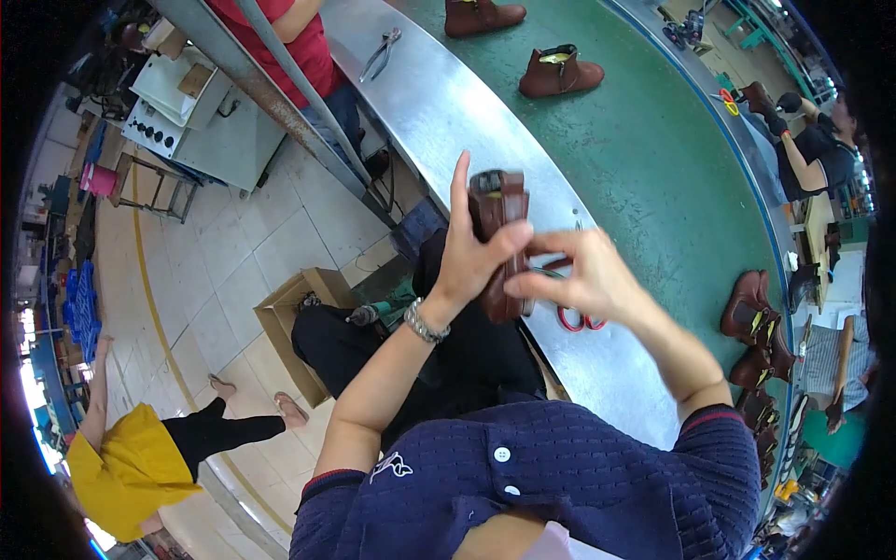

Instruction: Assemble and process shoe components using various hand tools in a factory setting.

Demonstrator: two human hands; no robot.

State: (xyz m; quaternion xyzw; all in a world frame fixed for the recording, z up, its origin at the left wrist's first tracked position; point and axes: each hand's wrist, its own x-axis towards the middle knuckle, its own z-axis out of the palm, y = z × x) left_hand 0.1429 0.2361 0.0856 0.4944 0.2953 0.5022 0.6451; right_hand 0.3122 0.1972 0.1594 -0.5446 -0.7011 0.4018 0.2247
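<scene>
A brown leather ankle boot point(502, 210) is held up over my lap, at the near edge of the metal bench. My left hand point(467, 261) grips it from the left, with the thumb across the leather and the index finger stretched upward. From the right, my right hand point(593, 280) has its thumb and fingers closed on the boot's side. What lies between those fingertips is partly hidden. Red-handled scissors point(571, 320) lie on the bench just below my right hand.
Pliers point(381, 54) rest on the metal bench point(467, 103). Brown boots point(560, 75) stand on the green surface beyond, and several more point(749, 313) line its right side. An open cardboard box point(289, 322) is left of my legs. Other people are nearby.
</scene>
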